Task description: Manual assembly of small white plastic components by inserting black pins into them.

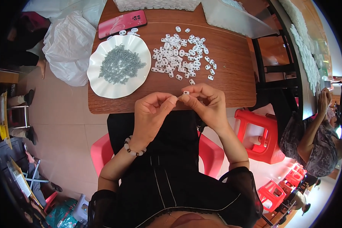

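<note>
Nearest, a beaded bracelet [132,148] circles the wrist of the left hand [152,114], whose thumb and forefinger are pinched together at the tips, just off the near edge of the tabletop [231,57]. A tiny part [178,98] shows at that meeting point; it is too small to name surely, though it may be one of the slim grey rods. The right hand [209,106] meets it from the other side, its fingers grasping a white two-holed plastic piece [186,92] between thumb and forefinger. The two sets of fingertips are close together, so the step in hand looks like fitting or adjusting small parts against each other. As I judge it, the next move calls for a steady left pinch and a careful right-hand alignment of the hole before any pressing.

Beyond the hands, on the left of the tabletop, a scalloped white plate [97,84] holds a pile of translucent grey rods [121,62]. To its right, loose two-holed white pieces [175,53] lie scattered. Behind the plate lies a red smartphone [122,24], with a few more white pieces between them. Farthest back, a clear tub [157,4] stands packed with similar white parts.
</note>
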Motion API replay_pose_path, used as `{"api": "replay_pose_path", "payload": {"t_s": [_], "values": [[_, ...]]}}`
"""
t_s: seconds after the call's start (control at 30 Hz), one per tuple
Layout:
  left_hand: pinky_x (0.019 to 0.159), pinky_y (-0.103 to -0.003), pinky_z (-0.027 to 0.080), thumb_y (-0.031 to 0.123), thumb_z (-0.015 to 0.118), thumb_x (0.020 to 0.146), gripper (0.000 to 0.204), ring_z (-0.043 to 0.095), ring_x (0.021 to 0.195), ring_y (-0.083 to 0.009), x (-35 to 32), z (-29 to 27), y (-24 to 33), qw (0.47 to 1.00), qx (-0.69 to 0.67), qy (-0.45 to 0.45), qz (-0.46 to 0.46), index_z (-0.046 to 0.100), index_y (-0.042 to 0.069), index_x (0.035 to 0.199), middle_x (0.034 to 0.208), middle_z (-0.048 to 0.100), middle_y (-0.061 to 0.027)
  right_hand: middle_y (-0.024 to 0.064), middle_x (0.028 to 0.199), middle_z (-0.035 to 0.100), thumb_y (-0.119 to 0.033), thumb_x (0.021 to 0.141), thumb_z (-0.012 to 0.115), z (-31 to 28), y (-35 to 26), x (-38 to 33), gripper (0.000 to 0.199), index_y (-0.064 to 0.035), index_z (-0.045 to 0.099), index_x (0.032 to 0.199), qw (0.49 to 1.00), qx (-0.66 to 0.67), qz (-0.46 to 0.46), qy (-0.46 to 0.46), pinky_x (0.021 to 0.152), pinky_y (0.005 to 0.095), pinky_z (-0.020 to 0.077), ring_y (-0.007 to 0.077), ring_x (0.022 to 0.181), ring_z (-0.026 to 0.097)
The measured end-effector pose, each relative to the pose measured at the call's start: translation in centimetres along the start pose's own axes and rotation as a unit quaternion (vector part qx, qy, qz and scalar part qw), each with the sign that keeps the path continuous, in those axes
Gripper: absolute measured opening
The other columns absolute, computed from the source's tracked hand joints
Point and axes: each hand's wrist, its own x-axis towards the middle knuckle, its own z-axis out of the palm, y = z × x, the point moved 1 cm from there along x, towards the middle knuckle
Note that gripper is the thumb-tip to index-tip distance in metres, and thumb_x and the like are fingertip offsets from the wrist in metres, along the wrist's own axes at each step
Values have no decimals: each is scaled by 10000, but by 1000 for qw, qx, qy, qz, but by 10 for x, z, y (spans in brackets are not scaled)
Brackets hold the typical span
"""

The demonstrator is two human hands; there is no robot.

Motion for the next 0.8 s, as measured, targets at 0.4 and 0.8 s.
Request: {"api": "replay_pose_path", "payload": {"t_s": [0.4, 0.8], "values": [[719, -182, 480, 34, 609, 893, 130, 594, 785, -59, 0, -2, -3, 999, 22, -19, 15, 634, -62, 977, 873, 656, -54, 74, 868, 698, -96, 889, 636, -1, 1, -5, 135, 17, 638, 964, 994, 63, 89, -5, 709, 215, 508, 91, 790, 641], [739, -191, 483, 53, 603, 903, 142, 598, 808, -62, -1, -7, -4, 999, 16, -44, 1, 633, -59, 984, 878, 656, -52, 46, 804, 687, -66, 853, 672, 3, -9, -9, 79, 9, 682, 874, 999, -26, 27, 15, 671, 203, 489, 68, 742, 622]]}}
